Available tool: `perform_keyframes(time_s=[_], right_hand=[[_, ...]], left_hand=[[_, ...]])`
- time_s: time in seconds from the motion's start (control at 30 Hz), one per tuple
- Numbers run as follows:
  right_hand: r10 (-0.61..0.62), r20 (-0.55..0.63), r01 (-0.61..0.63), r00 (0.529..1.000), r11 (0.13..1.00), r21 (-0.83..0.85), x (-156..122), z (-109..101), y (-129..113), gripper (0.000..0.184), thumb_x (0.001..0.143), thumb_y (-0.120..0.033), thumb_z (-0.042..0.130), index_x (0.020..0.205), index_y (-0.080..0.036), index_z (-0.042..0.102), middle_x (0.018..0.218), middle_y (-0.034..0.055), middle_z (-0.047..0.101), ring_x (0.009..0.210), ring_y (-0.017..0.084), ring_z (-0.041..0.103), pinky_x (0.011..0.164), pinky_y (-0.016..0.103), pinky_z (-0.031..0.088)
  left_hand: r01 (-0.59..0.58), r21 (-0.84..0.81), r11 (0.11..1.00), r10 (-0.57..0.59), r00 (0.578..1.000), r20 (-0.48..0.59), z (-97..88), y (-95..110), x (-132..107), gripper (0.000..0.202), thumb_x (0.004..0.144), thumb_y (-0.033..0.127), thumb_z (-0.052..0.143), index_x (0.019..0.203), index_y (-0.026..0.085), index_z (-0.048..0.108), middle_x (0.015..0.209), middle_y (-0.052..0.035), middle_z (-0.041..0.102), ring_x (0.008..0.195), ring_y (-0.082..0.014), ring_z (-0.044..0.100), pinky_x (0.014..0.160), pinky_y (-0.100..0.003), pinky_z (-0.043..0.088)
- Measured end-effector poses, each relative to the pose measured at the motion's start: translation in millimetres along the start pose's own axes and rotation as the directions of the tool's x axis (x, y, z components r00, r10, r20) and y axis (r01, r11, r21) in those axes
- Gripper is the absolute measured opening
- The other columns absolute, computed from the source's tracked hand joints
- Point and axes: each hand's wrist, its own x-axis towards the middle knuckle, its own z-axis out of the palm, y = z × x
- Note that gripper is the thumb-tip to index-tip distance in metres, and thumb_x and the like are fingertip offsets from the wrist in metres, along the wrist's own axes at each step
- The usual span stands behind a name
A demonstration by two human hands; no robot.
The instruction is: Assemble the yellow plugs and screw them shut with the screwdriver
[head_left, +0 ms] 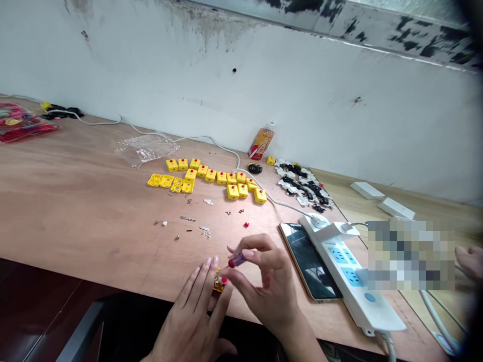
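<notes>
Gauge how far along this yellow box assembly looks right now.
Done, it seems: a row of yellow boxes with red buttons. In hand: the left hand holds a yellow box while the right hand pinches a dark red cylinder. Left: open yellow casings and loose metal parts on the wooden table.

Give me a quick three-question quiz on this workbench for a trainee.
1. What does the right hand pinch? A) a steel screw B) a small dark cylinder C) a phone
2. True or false: the smartphone lies beside the white power strip.
3. What colour is the button on the yellow housing held by the left hand?

Key: 1. B; 2. true; 3. red
</notes>
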Motion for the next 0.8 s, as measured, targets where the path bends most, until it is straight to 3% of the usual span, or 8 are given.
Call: perform_keyframes(time_s=[0.1, 0.23, 0.37, 0.47, 0.53, 0.63, 0.8], right_hand=[[0.076, 0.129, -0.083, 0.989, 0.995, 0.053, 0, 1, -3, 0.041, 0.095, -0.002, 0.059, 0.123, -0.031, 0.050, 0.123, 0.0071, 0.069, 0.113, 0.020, 0.071, 0.086, 0.039, 0.066], [0.086, 0.035, -0.089, 0.996, 0.993, 0.083, 1, 4, -11, 0.038, 0.092, 0.002, 0.059, 0.112, -0.030, 0.055, 0.101, 0.0000, 0.073, 0.093, 0.015, 0.075, 0.073, 0.027, 0.067], [0.163, -0.012, -0.160, 0.987, 0.980, 0.122, 16, -10, -11, 0.035, 0.090, -0.001, 0.065, 0.107, -0.030, 0.054, 0.105, -0.0006, 0.075, 0.095, 0.016, 0.078, 0.068, 0.025, 0.068], [0.156, -0.195, -0.148, 0.968, 0.987, 0.056, 43, -35, 9, 0.034, 0.086, -0.008, 0.073, 0.099, -0.029, 0.050, 0.103, -0.0014, 0.077, 0.096, 0.019, 0.079, 0.076, 0.032, 0.069], [0.212, -0.328, -0.235, 0.920, 0.971, -0.031, 63, -51, 32, 0.034, 0.083, -0.017, 0.078, 0.096, -0.028, 0.049, 0.100, -0.0006, 0.077, 0.090, 0.018, 0.079, 0.072, 0.030, 0.069], [0.265, -0.327, -0.300, 0.907, 0.952, -0.060, 83, -64, 68, 0.035, 0.079, -0.022, 0.080, 0.093, -0.026, 0.049, 0.091, 0.0015, 0.076, 0.081, 0.019, 0.078, 0.060, 0.028, 0.066], [0.259, -0.352, -0.308, 0.900, 0.947, -0.089, 87, -59, 99, 0.034, 0.080, -0.025, 0.078, 0.093, -0.026, 0.046, 0.095, 0.0014, 0.073, 0.083, 0.017, 0.075, 0.071, 0.032, 0.064]], left_hand=[[-0.013, 0.020, 1.000, 0.012, 1.000, 0.009, -0.8, 0, 1, 0.117, 0.063, 0.087, 0.072, 0.143, 0.006, 0.046, 0.136, -0.0301, 0.062, 0.131, -0.0460, 0.056, 0.103, -0.051, 0.050], [0.012, 0.034, 0.999, -0.013, 0.999, 0.039, -3.9, 2, 3, 0.118, 0.061, 0.088, 0.071, 0.144, 0.009, 0.046, 0.141, -0.0298, 0.059, 0.134, -0.0442, 0.055, 0.104, -0.049, 0.051], [0.023, 0.033, 0.999, -0.025, 0.998, 0.057, -6.3, 2, 2, 0.120, 0.058, 0.085, 0.077, 0.147, 0.011, 0.045, 0.143, -0.0291, 0.057, 0.133, -0.0440, 0.056, 0.103, -0.050, 0.052], [0.009, 0.014, 1.000, -0.009, 0.999, 0.036, -6.7, 0, 1, 0.117, 0.066, 0.077, 0.080, 0.152, 0.008, 0.040, 0.147, -0.0292, 0.054, 0.136, -0.0429, 0.055, 0.104, -0.048, 0.052], [0.015, -0.013, 1.000, -0.015, 1.000, 0.011, -6.2, -1, 0, 0.107, 0.078, 0.075, 0.072, 0.152, 0.003, 0.040, 0.151, -0.0280, 0.050, 0.139, -0.0401, 0.052, 0.106, -0.045, 0.051], [0.042, -0.030, 0.999, -0.043, 0.999, -0.004, -5.2, -2, -1, 0.095, 0.091, 0.073, 0.058, 0.149, -0.001, 0.043, 0.155, -0.0251, 0.047, 0.141, -0.0365, 0.051, 0.107, -0.042, 0.051], [0.044, -0.024, 0.999, -0.044, 0.998, 0.034, -5.3, -2, 0, 0.093, 0.092, 0.072, 0.056, 0.149, 0.000, 0.044, 0.157, -0.0239, 0.045, 0.141, -0.0366, 0.051, 0.107, -0.044, 0.054]])
